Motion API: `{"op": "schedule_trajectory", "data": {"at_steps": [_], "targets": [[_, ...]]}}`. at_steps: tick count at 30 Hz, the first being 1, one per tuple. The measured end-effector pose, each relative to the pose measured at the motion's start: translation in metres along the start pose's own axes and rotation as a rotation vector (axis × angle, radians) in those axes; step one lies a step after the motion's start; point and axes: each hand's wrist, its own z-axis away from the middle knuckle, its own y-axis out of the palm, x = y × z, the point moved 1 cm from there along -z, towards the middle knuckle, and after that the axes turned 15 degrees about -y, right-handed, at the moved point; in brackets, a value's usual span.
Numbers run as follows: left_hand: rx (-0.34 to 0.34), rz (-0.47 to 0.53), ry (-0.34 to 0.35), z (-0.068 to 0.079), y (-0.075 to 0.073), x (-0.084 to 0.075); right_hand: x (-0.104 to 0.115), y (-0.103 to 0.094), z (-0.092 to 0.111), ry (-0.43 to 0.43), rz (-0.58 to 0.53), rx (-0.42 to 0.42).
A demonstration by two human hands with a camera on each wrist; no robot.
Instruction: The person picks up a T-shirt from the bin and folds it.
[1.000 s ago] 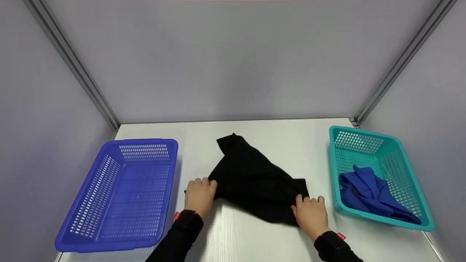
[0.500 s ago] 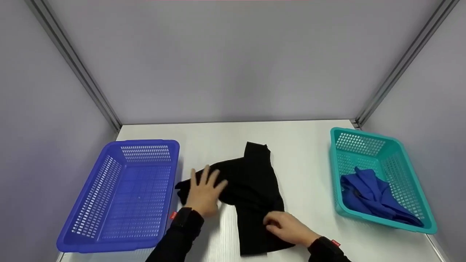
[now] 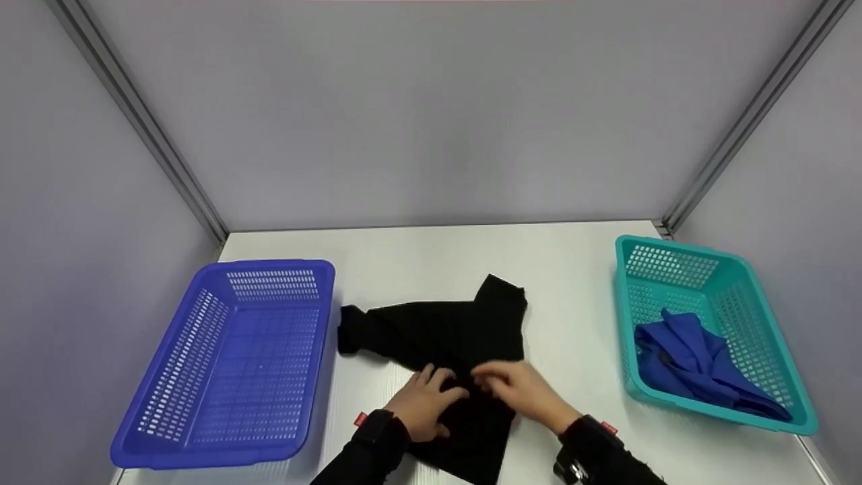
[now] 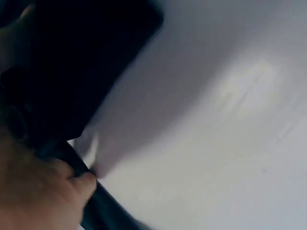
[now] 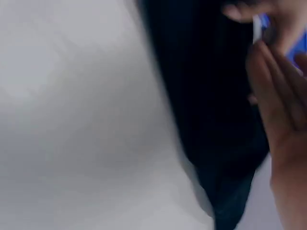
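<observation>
A crumpled black garment (image 3: 431, 330) lies on the white table, one narrow part reaching left, another up and a third toward the near edge. My left hand (image 3: 423, 404) is over its near part, fingers spread and slightly bent, thumb apart. In the left wrist view the thumb (image 4: 85, 184) lies against a dark strip of the cloth; the other fingers are hidden. My right hand (image 3: 522, 391) is at the garment's right side, fingers pointing left. In the right wrist view its fingers (image 5: 271, 81) look fairly straight beside the black cloth (image 5: 211, 96).
A blue-violet plastic basket (image 3: 320, 337) stands at the left with nothing in it. On the right, a teal basket (image 3: 626, 337) holds a bunched blue cloth (image 3: 700, 367). Grey panels (image 3: 444, 121) wall in the table's back and sides.
The garment, first gripped at both sides, has been turned, its left part now reaching further up. My left hand has moved right and nearer; my right hand has moved left, bringing both close together.
</observation>
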Motion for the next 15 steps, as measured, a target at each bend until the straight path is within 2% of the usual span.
{"op": "schedule_trajectory", "data": {"at_steps": [2, 3, 5, 8, 10, 12, 13, 15], "targets": [[-0.068, -0.042, 0.120, 0.000, -0.001, -0.004, -0.012, -0.014, -0.006, 0.039, 0.226, -0.076], [-0.093, -0.074, 0.180, 0.000, -0.002, -0.007, -0.018, -0.021, -0.007, 0.066, 0.329, -0.079], [-0.143, -0.149, 0.285, -0.001, -0.001, -0.012, -0.032, -0.030, -0.006, 0.133, 0.453, -0.033], [-0.169, -0.223, 0.372, -0.003, 0.003, -0.018, -0.047, -0.039, 0.001, 0.241, 0.556, 0.055], [-0.160, -0.247, 0.381, -0.003, 0.005, -0.020, -0.053, -0.042, 0.005, 0.271, 0.646, 0.072], [-0.143, -0.254, 0.358, -0.003, 0.007, -0.019, -0.056, -0.040, 0.007, 0.228, 0.737, 0.056], [-0.134, -0.248, 0.334, -0.003, 0.008, -0.018, -0.056, -0.039, 0.007, 0.172, 0.792, 0.032], [-0.124, -0.221, 0.272, -0.001, 0.009, -0.016, -0.052, -0.034, 0.005, -0.016, 0.892, -0.040]]}}
